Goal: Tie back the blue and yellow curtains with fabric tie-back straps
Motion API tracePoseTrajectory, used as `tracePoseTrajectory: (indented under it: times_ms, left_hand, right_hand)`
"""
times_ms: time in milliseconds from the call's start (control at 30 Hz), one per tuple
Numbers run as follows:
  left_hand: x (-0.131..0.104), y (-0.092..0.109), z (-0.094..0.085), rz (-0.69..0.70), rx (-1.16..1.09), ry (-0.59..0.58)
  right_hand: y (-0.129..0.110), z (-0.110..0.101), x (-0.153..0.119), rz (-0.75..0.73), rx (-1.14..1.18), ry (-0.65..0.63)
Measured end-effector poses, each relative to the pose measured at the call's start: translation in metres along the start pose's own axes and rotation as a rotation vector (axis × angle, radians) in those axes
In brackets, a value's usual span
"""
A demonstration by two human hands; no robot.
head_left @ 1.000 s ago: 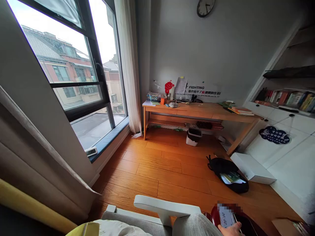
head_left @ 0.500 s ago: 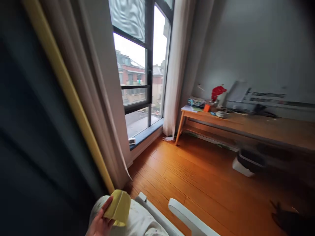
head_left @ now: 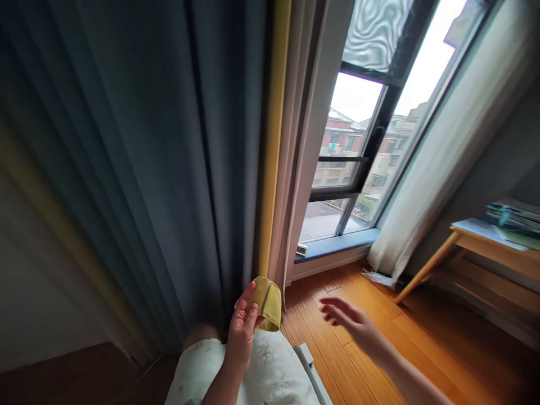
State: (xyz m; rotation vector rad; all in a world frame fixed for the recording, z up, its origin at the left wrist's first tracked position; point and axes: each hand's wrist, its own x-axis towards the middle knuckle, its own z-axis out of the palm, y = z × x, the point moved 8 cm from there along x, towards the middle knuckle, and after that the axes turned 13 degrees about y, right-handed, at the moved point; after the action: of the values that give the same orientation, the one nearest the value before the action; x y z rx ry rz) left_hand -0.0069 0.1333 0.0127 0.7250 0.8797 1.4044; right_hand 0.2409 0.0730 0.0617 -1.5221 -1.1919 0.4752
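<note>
A: What is held in the left hand (head_left: 243, 320)?

B: A small, curved, yellow-green piece (head_left: 270, 304) with a dark line across it. It is pinched in the grip between thumb and fingers, just above the pale, patterned clothing (head_left: 274, 371) on the lap. Its material cannot be told for certain.

A: And by the right hand (head_left: 343, 315)?

B: Nothing is held. Its grip is left open, fingers loosely bent, above the orange-brown wooden floor (head_left: 314, 329), well apart from the piece.

A: What is seen around them?

B: The view is filled at left by a long, dark blue curtain (head_left: 169, 140); a light wooden table (head_left: 498, 243) is partly shown at right.
</note>
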Motion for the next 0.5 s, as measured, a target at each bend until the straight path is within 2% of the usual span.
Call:
tracePoseTrajectory:
  times_ms: [33,67,100,167,267,333,367,500]
  left_hand:
    - [-0.001,0.005,-0.002,0.028,-0.013,0.005]
    - [-0.002,0.01,-0.005,0.055,-0.024,0.012]
    - [-0.003,0.015,-0.009,0.078,-0.029,0.023]
    - [-0.003,0.024,-0.019,0.12,-0.008,0.064]
    - [0.0,0.04,-0.034,0.237,0.073,0.153]
    - [0.002,0.053,-0.039,0.341,0.125,0.201]
    - [0.004,0.059,-0.04,0.382,0.138,0.22]
    - [0.014,0.073,-0.041,0.437,0.098,0.3]
  right_hand:
    - [-0.018,0.045,-0.001,-0.031,0.052,-0.136]
    - [-0.037,0.079,-0.003,-0.093,0.08,-0.184]
    - [-0.052,0.107,-0.005,-0.161,0.073,-0.21]
    - [-0.072,0.142,-0.008,-0.267,0.052,-0.203]
    - [-0.083,0.163,-0.005,-0.334,0.015,-0.092]
    - [-0.082,0.172,0.0,-0.305,0.03,-0.013]
    - [-0.081,0.179,0.001,-0.258,0.063,-0.019]
    - [-0.078,0.215,0.004,-0.059,0.29,-0.199]
